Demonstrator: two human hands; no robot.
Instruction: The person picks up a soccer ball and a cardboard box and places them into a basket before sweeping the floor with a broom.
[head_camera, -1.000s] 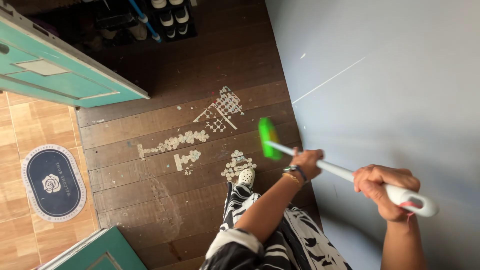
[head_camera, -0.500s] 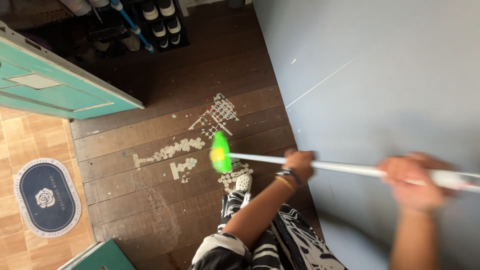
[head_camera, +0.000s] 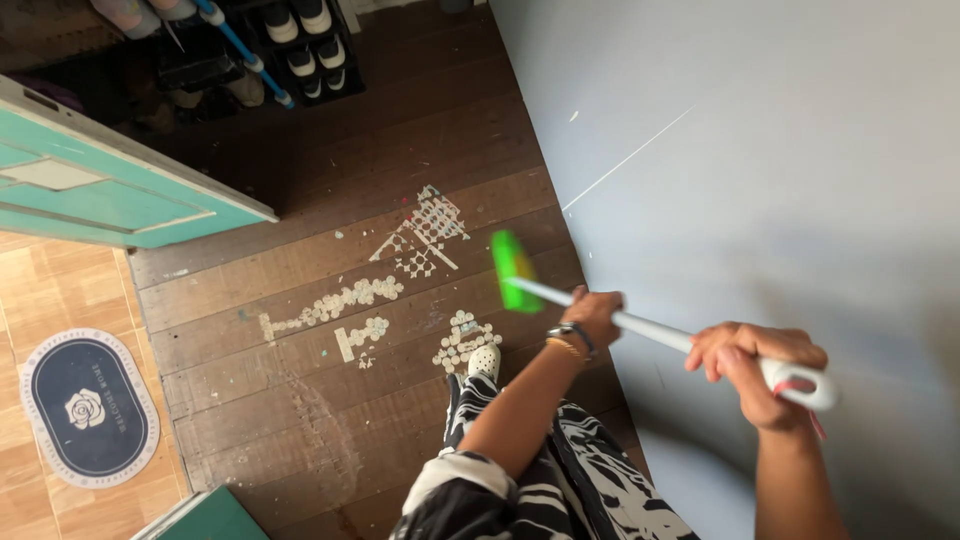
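The big grey wall (head_camera: 760, 180) stands on the right, the dark wood floor (head_camera: 330, 400) with pale paint marks lies below, a teal door (head_camera: 110, 195) is open on the left, and a small dark mat (head_camera: 88, 405) lies on the tiles. The broom (head_camera: 640, 328) has a white stick and a green head (head_camera: 512, 270) that sits low by the foot of the wall, near a white shoe (head_camera: 485, 358). The left hand (head_camera: 592, 318) is closed round the middle of the stick and the right hand (head_camera: 752, 372) is closed round its top end, so this looks like a sweeping stroke, and the next one would need the head kept flat on the floor.
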